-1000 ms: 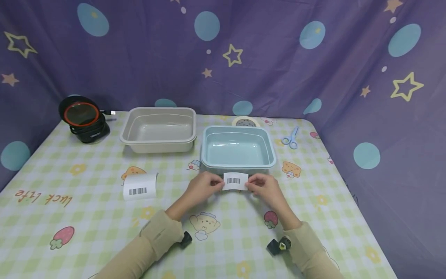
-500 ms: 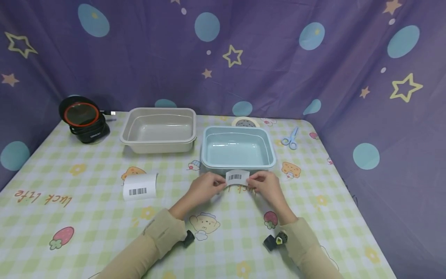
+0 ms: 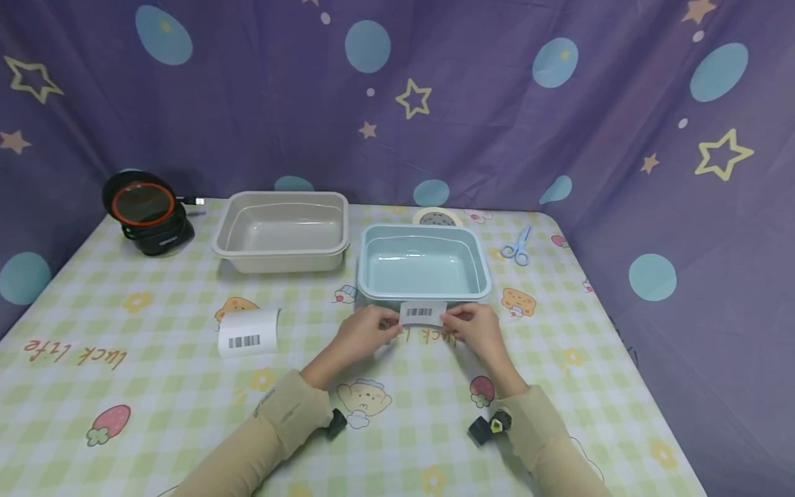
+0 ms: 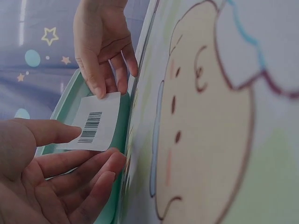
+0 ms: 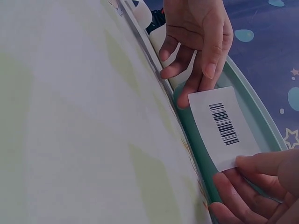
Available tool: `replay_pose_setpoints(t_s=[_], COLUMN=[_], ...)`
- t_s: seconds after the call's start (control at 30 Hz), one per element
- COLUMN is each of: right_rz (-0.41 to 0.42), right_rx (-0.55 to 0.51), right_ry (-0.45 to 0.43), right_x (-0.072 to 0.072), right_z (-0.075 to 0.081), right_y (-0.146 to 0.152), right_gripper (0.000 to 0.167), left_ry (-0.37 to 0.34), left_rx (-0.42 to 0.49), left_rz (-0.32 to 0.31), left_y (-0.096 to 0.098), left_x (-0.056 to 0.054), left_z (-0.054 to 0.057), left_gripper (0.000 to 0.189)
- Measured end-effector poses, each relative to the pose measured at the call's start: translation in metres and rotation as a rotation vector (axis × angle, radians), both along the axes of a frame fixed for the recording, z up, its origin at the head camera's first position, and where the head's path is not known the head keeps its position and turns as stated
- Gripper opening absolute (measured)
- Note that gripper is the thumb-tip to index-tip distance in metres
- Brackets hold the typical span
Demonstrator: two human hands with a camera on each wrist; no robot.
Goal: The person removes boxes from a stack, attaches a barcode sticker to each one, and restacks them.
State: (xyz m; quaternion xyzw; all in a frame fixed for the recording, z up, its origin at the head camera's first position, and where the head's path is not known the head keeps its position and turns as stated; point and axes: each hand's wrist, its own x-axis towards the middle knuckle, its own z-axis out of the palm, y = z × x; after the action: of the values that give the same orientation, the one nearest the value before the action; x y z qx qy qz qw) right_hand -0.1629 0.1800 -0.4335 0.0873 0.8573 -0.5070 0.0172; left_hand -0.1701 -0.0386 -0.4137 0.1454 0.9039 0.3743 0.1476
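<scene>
We see the left hand [image 3: 368, 331] and the right hand [image 3: 477, 330] pinching opposite ends of a small white label [image 3: 423, 313], each with the thumb on the printed face and fingers behind. The label, its barcode facing us, is at the near wall of a light blue container [image 3: 425, 266], below the rim; we cannot tell whether it touches that wall. It hides part of the wall and some orange lettering printed on the surface [image 3: 186, 421]. Where the fingertips go behind the label, we lose sight of them.

Left of the container sits a grey container [image 3: 282, 235], and nearer us lies a larger barcode sheet [image 3: 248, 333], its far edge curled up. A roll [image 3: 437, 217] behind the blue container is partly covered by it. Blue scissors [image 3: 517, 246] lie to the right. At the far left, a black device [image 3: 149, 214] carries writing too small for us to read. The wrist views are dim and crop both hands.
</scene>
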Motion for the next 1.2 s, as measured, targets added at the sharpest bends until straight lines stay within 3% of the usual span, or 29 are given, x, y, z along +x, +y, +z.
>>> replay_pose_setpoints(t_s=[0.33, 0.87, 1.2], right_rz=[-0.057, -0.136, -0.154], right_rx=[-0.077, -0.101, -0.119], right_ry=[-0.022, -0.047, -0.060], right_x=[-0.0033, -0.0049, -0.0050], right_z=[-0.0032, -0.0073, -0.0086], right_y=[-0.0005, -0.0041, -0.0053], right_gripper=[0.024, 0.029, 0.034], left_ry=[-0.051, -0.087, -0.092], left_rx=[0.027, 0.068, 0.085], left_rz=[0.018, 0.014, 0.019], left_y=[0.0000, -0.0002, -0.0004], left_x=[-0.0036, -0.0057, -0.0035], left_z=[-0.0025, -0.0064, -0.0031], left_gripper=[0.031, 0.032, 0.032])
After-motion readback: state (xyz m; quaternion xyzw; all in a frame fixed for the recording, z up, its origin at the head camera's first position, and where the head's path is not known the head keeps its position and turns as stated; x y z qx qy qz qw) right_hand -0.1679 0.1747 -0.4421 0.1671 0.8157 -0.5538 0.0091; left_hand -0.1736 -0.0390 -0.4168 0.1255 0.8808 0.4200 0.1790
